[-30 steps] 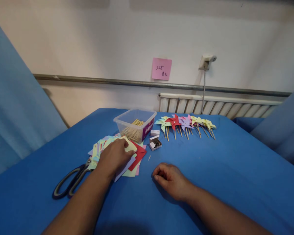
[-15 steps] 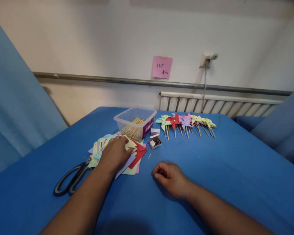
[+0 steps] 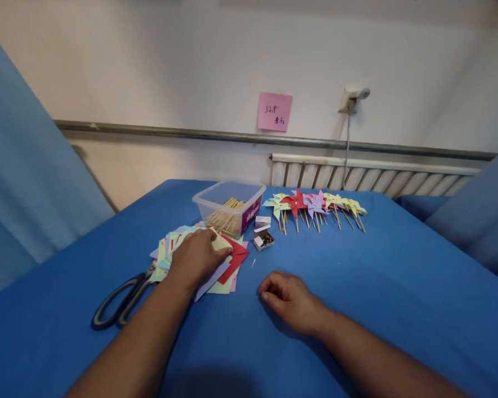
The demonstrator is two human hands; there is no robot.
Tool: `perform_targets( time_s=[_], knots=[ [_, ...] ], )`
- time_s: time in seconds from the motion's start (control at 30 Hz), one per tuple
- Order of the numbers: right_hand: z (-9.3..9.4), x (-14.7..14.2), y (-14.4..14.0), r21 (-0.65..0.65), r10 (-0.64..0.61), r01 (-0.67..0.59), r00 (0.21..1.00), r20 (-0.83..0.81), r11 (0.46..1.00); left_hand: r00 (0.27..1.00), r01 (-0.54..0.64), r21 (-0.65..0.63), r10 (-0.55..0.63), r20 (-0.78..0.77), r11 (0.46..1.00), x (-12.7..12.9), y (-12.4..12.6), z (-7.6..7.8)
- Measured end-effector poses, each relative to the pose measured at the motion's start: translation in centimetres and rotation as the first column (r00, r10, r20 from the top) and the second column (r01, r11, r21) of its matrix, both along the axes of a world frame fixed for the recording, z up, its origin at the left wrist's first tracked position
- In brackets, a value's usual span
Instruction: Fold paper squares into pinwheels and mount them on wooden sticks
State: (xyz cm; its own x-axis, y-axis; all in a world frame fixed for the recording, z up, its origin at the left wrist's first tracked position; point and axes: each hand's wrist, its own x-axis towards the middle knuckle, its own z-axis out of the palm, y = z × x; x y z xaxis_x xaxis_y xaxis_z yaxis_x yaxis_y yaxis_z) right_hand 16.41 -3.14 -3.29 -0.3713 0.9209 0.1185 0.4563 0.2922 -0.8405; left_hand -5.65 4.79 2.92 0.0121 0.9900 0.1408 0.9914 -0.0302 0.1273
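Your left hand point(image 3: 196, 258) and right hand point(image 3: 289, 300) are both bare: no gloves, no rings, no watch or band that shows at either wrist. Both forearms are bare too, right down to the bottom edge of the frame, so no sleeve or cuff is in view on either side. No markings, tape or plasters visible on them. Nails on your right hand look short and unpainted; your left hand's nails can't be made out from this angle. Nothing else of your body or clothing shows in the head view, just the two hands and forearms.
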Motion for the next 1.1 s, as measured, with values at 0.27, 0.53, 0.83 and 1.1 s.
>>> perform_targets(
  time_s=[0.27, 0.53, 0.83, 1.1],
  knots=[
    [-0.4, 0.0, 0.1, -0.015, 0.005, -0.006, 0.999, -0.036, 1.000, 0.999, 0.016, 0.041, -0.015, -0.036, 0.999, 0.8, -0.1, -0.5],
    [-0.4, -0.1, 0.0, -0.022, 0.003, -0.004, 0.999, -0.035, 1.000, 0.998, 0.042, 0.052, -0.039, -0.058, 0.998, -0.2, 0.7, -1.0],
    [-0.2, 0.0, 0.0, -0.016, 0.007, -0.007, 1.000, -0.020, 1.000, 0.999, 0.016, 0.047, -0.014, -0.052, 0.999, -1.2, 1.4, -1.2],
    [-0.1, -0.1, 0.0, -0.001, 0.006, -0.007, 1.000, -0.015, 1.000, 0.999, -0.010, 0.047, 0.012, -0.041, 0.999, -1.1, 1.6, -1.2]
  ],
)
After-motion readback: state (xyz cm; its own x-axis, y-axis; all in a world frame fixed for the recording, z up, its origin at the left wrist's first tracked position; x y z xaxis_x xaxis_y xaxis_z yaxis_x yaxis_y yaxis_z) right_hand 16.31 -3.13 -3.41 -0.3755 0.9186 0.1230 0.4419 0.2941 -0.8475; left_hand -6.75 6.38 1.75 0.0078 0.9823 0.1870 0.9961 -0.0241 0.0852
